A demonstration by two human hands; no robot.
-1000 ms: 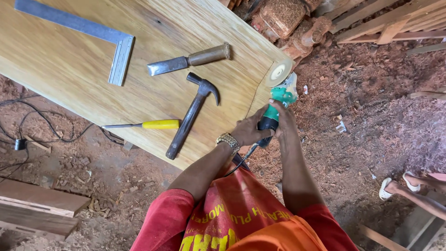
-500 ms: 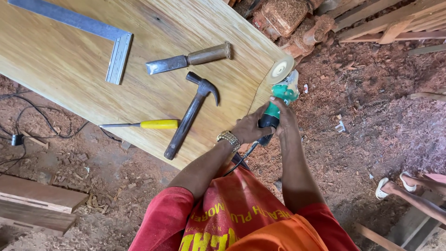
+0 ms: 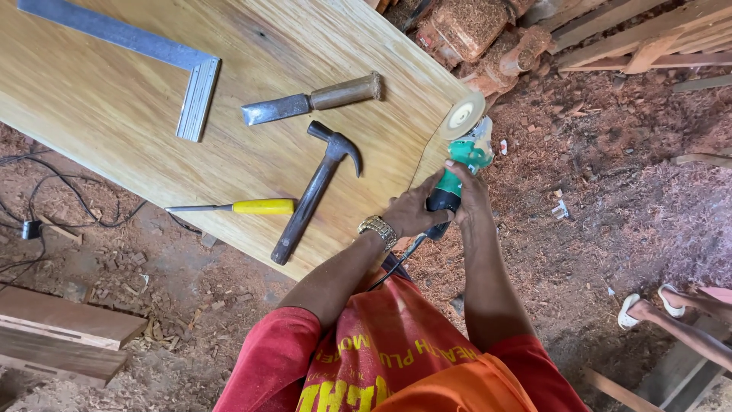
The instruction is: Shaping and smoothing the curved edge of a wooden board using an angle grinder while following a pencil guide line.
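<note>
Both my hands grip a green and black angle grinder (image 3: 465, 162) at the right edge of a large wooden board (image 3: 152, 175). My left hand (image 3: 412, 210), with a metal watch on the wrist, wraps the black rear handle. My right hand (image 3: 469, 191) holds the body just behind the green head. The grinder's pale sanding disc (image 3: 462, 115) sits against the board's edge. A cord hangs from the grinder's back end toward my body.
On the board lie a claw hammer (image 3: 316, 187), a wood-handled chisel (image 3: 313, 99), a yellow-handled screwdriver (image 3: 244, 207) and a metal square (image 3: 164, 65). Sawdust covers the ground. Planks (image 3: 61, 332) lie lower left, cables at left, wood scraps top right. Another person's sandalled feet (image 3: 648, 305) are at right.
The grinder and both hands have stayed at the board's right edge, shifting only slightly. The tools on the board have not moved.
</note>
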